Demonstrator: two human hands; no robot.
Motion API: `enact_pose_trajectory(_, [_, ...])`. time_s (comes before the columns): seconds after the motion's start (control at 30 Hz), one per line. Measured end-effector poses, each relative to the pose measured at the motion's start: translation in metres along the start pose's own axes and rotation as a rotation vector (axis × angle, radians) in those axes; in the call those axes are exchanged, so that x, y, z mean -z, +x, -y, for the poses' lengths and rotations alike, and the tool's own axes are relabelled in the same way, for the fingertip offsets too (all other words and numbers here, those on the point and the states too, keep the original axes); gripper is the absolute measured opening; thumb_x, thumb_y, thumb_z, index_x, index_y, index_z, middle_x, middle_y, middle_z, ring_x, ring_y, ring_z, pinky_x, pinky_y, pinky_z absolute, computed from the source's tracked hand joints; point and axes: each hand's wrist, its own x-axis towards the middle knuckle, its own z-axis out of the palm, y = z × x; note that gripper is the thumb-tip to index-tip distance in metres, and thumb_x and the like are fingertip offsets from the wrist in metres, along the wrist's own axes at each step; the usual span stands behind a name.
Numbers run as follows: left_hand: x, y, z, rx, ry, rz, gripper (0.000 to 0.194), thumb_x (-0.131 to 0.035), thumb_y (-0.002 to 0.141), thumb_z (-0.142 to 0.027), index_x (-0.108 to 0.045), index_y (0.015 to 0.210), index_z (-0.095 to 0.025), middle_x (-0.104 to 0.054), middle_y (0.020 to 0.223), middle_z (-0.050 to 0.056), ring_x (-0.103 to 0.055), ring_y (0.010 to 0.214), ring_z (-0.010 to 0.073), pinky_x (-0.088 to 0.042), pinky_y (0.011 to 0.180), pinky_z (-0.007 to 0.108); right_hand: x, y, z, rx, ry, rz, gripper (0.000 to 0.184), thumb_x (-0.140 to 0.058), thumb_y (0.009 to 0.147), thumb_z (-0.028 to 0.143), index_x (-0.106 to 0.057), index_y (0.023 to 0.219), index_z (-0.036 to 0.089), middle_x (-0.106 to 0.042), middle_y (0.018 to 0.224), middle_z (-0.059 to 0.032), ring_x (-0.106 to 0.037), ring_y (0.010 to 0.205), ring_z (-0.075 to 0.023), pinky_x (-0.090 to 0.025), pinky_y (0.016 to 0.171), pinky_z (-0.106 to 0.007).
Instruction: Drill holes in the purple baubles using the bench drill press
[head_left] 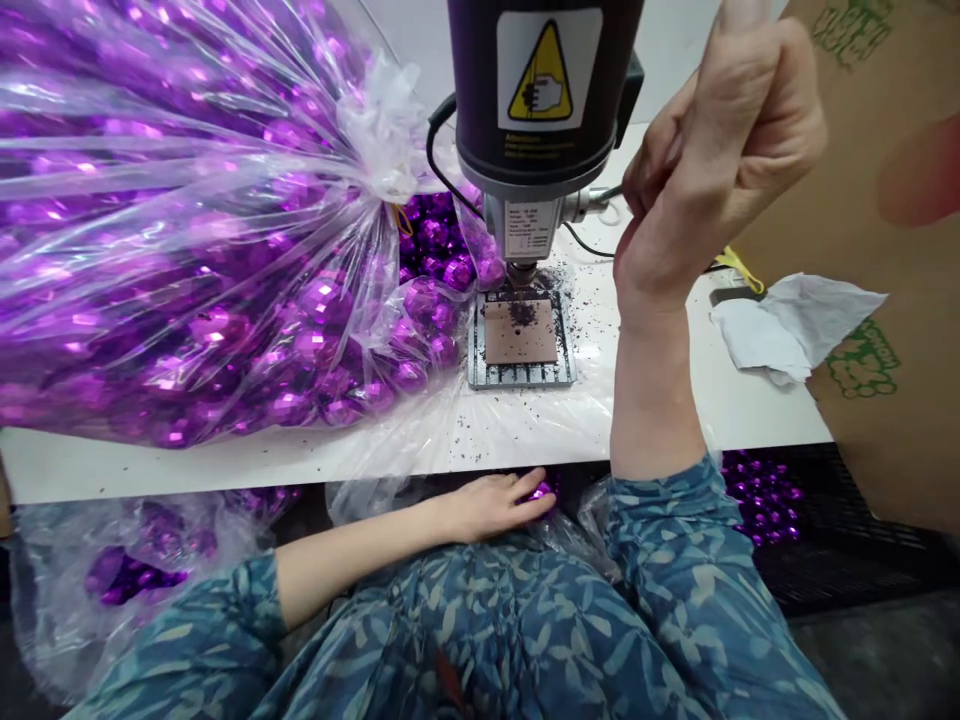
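A small black drill press [547, 90] stands on the white table, its chuck [521, 272] above a square brown board [510, 345] on the slotted metal base [517, 376]. Dark shavings lie on the board around a small hole. At the right of the press, my right hand [720, 160] is closed around its feed lever, most of which the fingers hide. Below the table edge, over the lap, my left hand [491, 507] has its fingers on a shiny purple faceted ball [543, 492], partly covered by them.
A big clear bag [225, 250] of purple faceted balls fills the left of the white table [405, 445]. At the right stand a cardboard box [892, 250] and crumpled white paper [787, 325]. A black crate [847, 530] with purple balls sits below; another plastic bag [75, 600] hangs lower left.
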Motion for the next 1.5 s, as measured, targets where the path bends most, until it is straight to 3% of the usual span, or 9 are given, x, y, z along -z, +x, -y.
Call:
enact_pose_trajectory(0.13, [-0.024, 0.001, 0.003, 0.212, 0.155, 0.243, 0.076, -0.052, 0.091, -0.013, -0.029, 0.163, -0.02, -0.051, 0.156, 0.023, -0.073, 0.112, 0.0316, -0.063, 0.083, 0.039, 0.0, 0.0, -0.002, 0.017, -0.023, -0.027, 0.058, -0.062, 0.075, 0.066, -0.027, 0.057, 0.024, -0.025, 0.046, 0.0092, -0.024, 0.037, -0.0038, -0.022, 0.047, -0.029])
enact_pose_trajectory(0.27, [-0.008, 0.001, 0.006, -0.121, 0.354, -0.114, 0.045, -0.052, 0.096, -0.019, -0.057, 0.141, -0.018, -0.069, 0.134, 0.019, -0.073, 0.084, 0.02, -0.061, 0.067, 0.03, 0.004, 0.0, -0.007, 0.009, -0.121, -0.006, 0.062, -0.054, 0.082, 0.073, -0.024, 0.06, 0.024, -0.027, 0.045, 0.0083, -0.024, 0.039, -0.0038, -0.023, 0.046, -0.027])
enact_pose_trajectory(0.33, [0.029, 0.005, 0.017, -0.202, 0.419, -0.476, 0.031, -0.046, 0.1, -0.018, -0.065, 0.124, -0.02, -0.076, 0.117, 0.014, -0.071, 0.082, 0.0173, -0.06, 0.069, 0.031, 0.006, -0.001, -0.008, -0.003, -0.16, -0.004, 0.062, -0.053, 0.085, 0.073, -0.025, 0.061, 0.023, -0.029, 0.046, 0.0083, -0.026, 0.041, -0.0029, -0.024, 0.047, -0.025])
enact_pose_trajectory(0.43, [0.114, 0.023, 0.052, 0.167, 0.443, -0.817, 0.037, -0.04, 0.098, -0.008, -0.066, 0.121, -0.02, -0.074, 0.107, 0.01, -0.069, 0.099, 0.022, -0.059, 0.086, 0.041, 0.009, -0.002, -0.01, -0.008, -0.147, -0.002, 0.059, -0.056, 0.089, 0.066, -0.026, 0.062, 0.022, -0.029, 0.048, 0.0088, -0.028, 0.042, -0.0015, -0.025, 0.049, -0.023])
enact_pose_trajectory(0.63, [0.224, 0.078, 0.127, 0.899, 0.438, -0.555, 0.037, -0.064, 0.088, -0.015, -0.064, 0.124, -0.012, -0.067, 0.123, 0.022, -0.056, 0.126, 0.04, -0.047, 0.104, 0.053, 0.008, -0.003, -0.009, 0.001, -0.113, 0.001, 0.058, -0.056, 0.091, 0.062, -0.026, 0.062, 0.021, -0.03, 0.047, 0.0091, -0.028, 0.04, -0.0006, -0.024, 0.048, -0.023])
enact_pose_trajectory(0.73, [0.225, 0.084, 0.147, 0.888, 0.28, -0.506, 0.038, -0.074, 0.076, -0.011, -0.068, 0.114, -0.016, -0.068, 0.114, 0.018, -0.062, 0.118, 0.0397, -0.049, 0.102, 0.051, 0.008, -0.003, -0.006, -0.003, -0.092, -0.007, 0.06, -0.059, 0.089, 0.062, -0.027, 0.059, 0.021, -0.031, 0.046, 0.0084, -0.027, 0.039, -0.0019, -0.024, 0.046, -0.026])
enact_pose_trajectory(0.97, [0.216, 0.047, 0.112, 0.516, -0.424, -1.171, 0.037, -0.069, 0.092, -0.036, -0.06, 0.125, -0.023, -0.069, 0.111, 0.008, -0.07, 0.093, 0.0209, -0.059, 0.084, 0.036, 0.01, -0.005, -0.002, -0.029, -0.093, 0.026, 0.057, -0.056, 0.091, 0.062, -0.031, 0.059, 0.021, -0.032, 0.048, 0.0065, -0.03, 0.042, -0.004, -0.029, 0.049, -0.028])
enact_pose_trajectory(1.2, [0.164, 0.034, 0.056, 0.458, -1.182, -0.905, 0.051, -0.07, 0.092, -0.048, -0.056, 0.134, -0.023, -0.072, 0.112, 0.01, -0.071, 0.076, 0.0161, -0.059, 0.065, 0.031, 0.009, -0.006, -0.003, -0.047, -0.118, 0.022, 0.062, -0.052, 0.088, 0.071, -0.026, 0.061, 0.022, -0.029, 0.049, 0.0066, -0.027, 0.044, -0.0043, -0.029, 0.049, -0.03])
enact_pose_trajectory(1.5, [0.134, 0.057, 0.082, 0.548, -1.248, -0.953, 0.034, -0.072, 0.086, -0.041, -0.06, 0.107, -0.016, -0.071, 0.09, 0.005, -0.067, 0.068, 0.0133, -0.053, 0.062, 0.026, 0.009, -0.006, -0.007, -0.02, -0.08, 0.012, 0.063, -0.055, 0.087, 0.07, -0.022, 0.061, 0.023, -0.027, 0.047, 0.008, -0.022, 0.041, -0.0039, -0.028, 0.044, -0.029])
